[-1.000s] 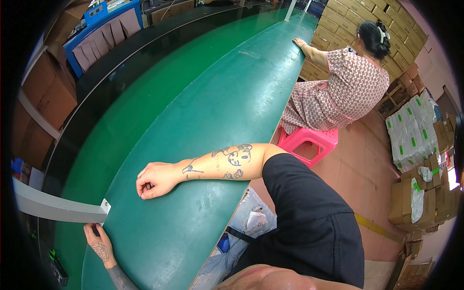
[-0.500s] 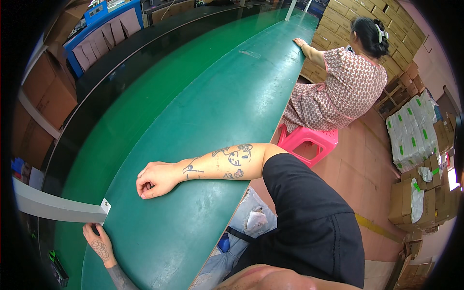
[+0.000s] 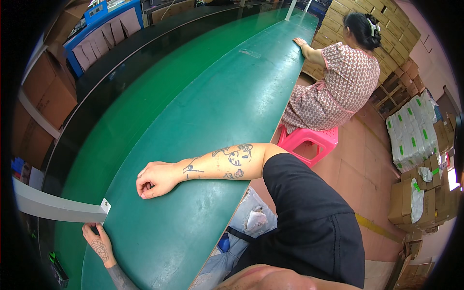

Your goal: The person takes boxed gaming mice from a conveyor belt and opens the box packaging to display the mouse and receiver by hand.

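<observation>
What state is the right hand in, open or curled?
Curled: the right hand rests on the green worktop, its fingers folded inward.

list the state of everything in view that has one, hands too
right hand, loosely curled, resting on the green tabletop
green tabletop, glossy, with pale marks
left hand, fingers bent against the end of the metal arm; firmness of its grip unclear
pink stool, upright, occupied
co-worker, seated on it
cardboard boxes, stacked in rows
</observation>
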